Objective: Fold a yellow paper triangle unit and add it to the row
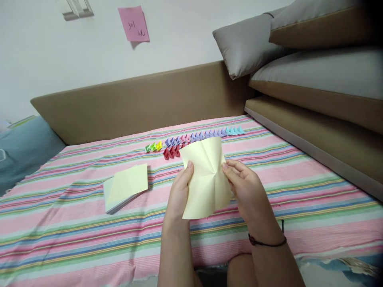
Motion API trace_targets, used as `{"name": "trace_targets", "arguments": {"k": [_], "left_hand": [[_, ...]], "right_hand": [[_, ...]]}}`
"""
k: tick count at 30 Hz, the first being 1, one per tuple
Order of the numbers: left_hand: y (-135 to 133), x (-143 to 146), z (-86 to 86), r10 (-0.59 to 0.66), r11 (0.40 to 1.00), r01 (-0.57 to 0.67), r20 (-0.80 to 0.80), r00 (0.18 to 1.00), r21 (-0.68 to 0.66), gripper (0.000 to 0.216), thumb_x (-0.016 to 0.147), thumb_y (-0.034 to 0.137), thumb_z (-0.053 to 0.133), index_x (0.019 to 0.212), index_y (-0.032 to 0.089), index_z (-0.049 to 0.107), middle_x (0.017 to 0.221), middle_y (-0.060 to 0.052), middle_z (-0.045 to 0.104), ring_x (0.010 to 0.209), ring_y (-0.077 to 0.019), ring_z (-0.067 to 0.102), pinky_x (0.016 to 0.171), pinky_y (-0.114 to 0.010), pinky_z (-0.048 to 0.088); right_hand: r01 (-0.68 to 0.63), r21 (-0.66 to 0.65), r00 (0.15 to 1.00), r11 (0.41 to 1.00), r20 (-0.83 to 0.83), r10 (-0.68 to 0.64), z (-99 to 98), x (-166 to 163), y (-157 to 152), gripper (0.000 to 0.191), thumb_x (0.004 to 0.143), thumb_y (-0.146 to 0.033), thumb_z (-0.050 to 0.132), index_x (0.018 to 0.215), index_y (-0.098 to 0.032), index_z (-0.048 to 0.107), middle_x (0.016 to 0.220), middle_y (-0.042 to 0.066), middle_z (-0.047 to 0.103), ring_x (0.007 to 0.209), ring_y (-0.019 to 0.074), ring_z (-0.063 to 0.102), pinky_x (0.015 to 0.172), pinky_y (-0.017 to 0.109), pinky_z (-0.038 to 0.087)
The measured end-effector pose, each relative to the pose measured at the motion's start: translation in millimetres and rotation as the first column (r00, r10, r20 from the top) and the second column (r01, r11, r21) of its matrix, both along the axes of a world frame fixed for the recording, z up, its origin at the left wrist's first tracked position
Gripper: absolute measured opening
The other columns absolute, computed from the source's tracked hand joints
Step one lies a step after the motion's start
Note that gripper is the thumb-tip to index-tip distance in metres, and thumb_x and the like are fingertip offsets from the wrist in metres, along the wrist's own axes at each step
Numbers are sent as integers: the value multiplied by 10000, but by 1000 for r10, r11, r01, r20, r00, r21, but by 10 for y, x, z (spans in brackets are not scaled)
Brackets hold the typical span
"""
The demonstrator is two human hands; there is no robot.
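I hold a pale yellow paper sheet upright in front of me, creased through its middle. My left hand pinches its left edge, thumb on the front. My right hand grips the right edge near the crease. Behind the sheet, on the striped bedspread, runs a row of small folded paper pieces in green, yellow, purple, pink and blue, with a few red folded pieces in front of it. A stack of yellow paper squares lies to the left of my hands.
A tan padded headboard runs along the far side. Grey and tan cushions are piled at the right. A blue-grey pillow lies at the left. A pink sticky note hangs on the wall.
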State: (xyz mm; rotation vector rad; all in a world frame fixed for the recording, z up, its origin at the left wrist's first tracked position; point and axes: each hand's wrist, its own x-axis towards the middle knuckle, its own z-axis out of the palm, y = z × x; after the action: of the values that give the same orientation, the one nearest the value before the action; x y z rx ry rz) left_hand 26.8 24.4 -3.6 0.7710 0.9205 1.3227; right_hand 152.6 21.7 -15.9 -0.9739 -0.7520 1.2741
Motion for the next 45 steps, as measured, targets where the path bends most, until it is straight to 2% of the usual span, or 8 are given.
{"name": "trace_targets", "arguments": {"k": [9,13,17,23,28,32,42,45], "left_hand": [[51,100,-69,260,963,-223,-295,920,153,537,818,618,526,1166,210,553,994,-67,670,908,-228,640,753,-305,489],[51,65,-97,539,842,-400,-541,645,362,522,828,542,567,1228,224,459,1218,-104,524,1120,-236,514,927,-333,396],[34,-21,-44,641,766,-276,-658,395,580,237,857,438,560,881,205,590,1017,-83,584,1041,-243,522,936,-354,361],[33,47,-56,320,901,35,-716,620,433,443,815,419,629,1202,223,540,1284,-85,574,1207,-254,499,991,-386,383],[62,82,-86,213,944,-16,-569,795,331,806,706,372,755,1393,297,339,1511,-73,332,1353,-288,361,998,-401,428],[50,-17,-25,162,959,-63,-353,922,276,735,661,275,795,1309,322,450,1491,-40,370,1252,-272,492,875,-326,518],[69,-39,-11,121,978,-142,137,983,152,568,623,182,809,1152,186,599,1110,-73,681,977,-169,653,851,-246,516],[73,49,-7,5,998,-26,315,949,62,418,749,317,724,1121,157,621,1080,-94,694,963,-189,668,856,-281,536]], "right_hand": [[-16,22,1000,1000,2,16,-18,-103,11,308,692,-432,726,864,-204,609,874,55,721,724,211,667,546,272,488],[47,43,998,998,30,-49,-28,-82,10,288,720,-433,702,868,-210,596,889,59,720,759,225,674,579,294,510],[213,107,973,971,71,-221,-25,-63,16,274,772,-431,655,898,-206,562,928,85,710,824,233,675,626,303,523],[232,244,971,942,4,-240,-10,-110,28,230,816,-373,623,960,-208,553,965,74,713,881,224,667,709,329,526],[-18,206,983,978,-176,55,33,-154,6,270,796,-293,644,1040,-224,552,1045,65,708,890,200,673,731,319,538],[-99,192,973,977,-185,135,61,-133,-18,457,709,-210,710,1138,-227,554,1085,61,706,978,211,662,814,336,539],[-9,180,984,984,-173,41,44,-45,-6,419,698,-266,759,1094,-188,647,1095,81,709,1040,256,645,829,377,566],[-15,211,978,977,-201,58,52,-111,-13,464,691,-247,768,1135,-212,638,1123,65,700,1046,240,641,824,356,568]]}}
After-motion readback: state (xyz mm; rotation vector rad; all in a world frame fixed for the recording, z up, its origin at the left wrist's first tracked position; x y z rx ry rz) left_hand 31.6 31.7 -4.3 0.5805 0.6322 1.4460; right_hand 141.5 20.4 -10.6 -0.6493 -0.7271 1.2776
